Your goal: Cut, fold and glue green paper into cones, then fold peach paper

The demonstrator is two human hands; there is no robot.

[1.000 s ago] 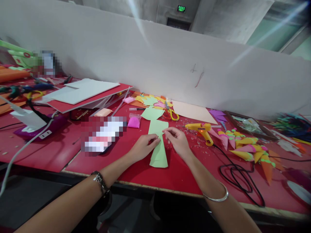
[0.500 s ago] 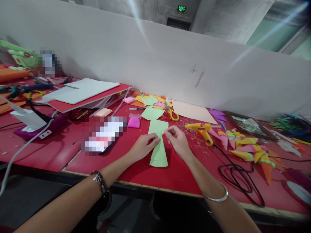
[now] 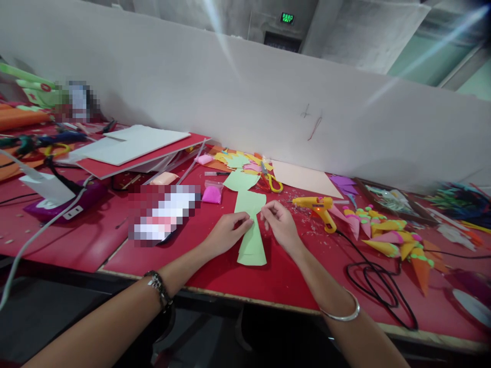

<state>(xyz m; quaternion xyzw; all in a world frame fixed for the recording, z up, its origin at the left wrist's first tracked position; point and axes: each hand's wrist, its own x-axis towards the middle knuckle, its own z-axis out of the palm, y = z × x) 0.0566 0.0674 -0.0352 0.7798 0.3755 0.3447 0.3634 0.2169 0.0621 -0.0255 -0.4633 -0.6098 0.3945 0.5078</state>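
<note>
Green "EXIT" on the wall-mounted sign (image 3: pixel 287 18).

Single head-worn view, directed forward and obliquely downward from above the wearer's forearms. The left hand (image 3: pixel 226 232) and right hand (image 3: pixel 281 225) lie near the frame's centre, within arm's reach; the red tabletop (image 3: pixel 215 273) spans the middle and lower frame, the pale partition (image 3: pixel 245 92) the upper.

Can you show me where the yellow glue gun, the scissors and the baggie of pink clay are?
Glue gun (image 3: pixel 313 203): head view, on its yellow body.
Scissors (image 3: pixel 275 184): head view, on a yellow handle.
Pink clay bag (image 3: pixel 211 194): head view, on its front.
</note>
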